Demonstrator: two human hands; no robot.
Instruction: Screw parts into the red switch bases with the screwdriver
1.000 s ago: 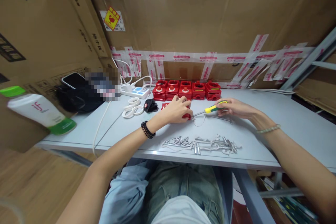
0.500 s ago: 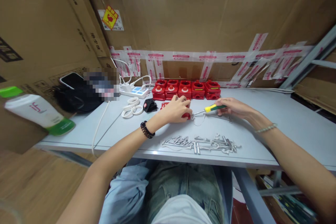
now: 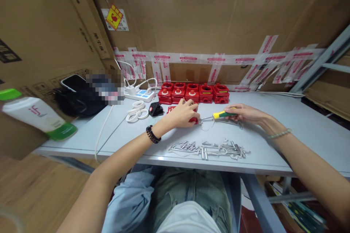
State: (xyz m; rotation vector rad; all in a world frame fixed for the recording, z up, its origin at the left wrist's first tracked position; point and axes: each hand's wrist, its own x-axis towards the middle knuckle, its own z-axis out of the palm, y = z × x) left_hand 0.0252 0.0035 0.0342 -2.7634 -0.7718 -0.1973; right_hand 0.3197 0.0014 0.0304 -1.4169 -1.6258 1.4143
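My left hand is closed over a red part on the grey table, covering most of it. My right hand grips the yellow and green handle of a screwdriver, its shaft pointing left and its tip at the red part's right side. A thin white string and a metal rod lie beneath the screwdriver. Nearer the front edge are a pile of small screws and a group of metal rods with strings. Several red housings stand in a row behind my left hand.
Left of my left hand are a black object, white-handled scissors and a white power strip with cables. A bottle and a black bag sit farther left. Taped cardboard stands behind the table.
The screwdriver handle has turned in my right hand, whose fingers have shifted slightly. My left hand keeps its place on the red part.
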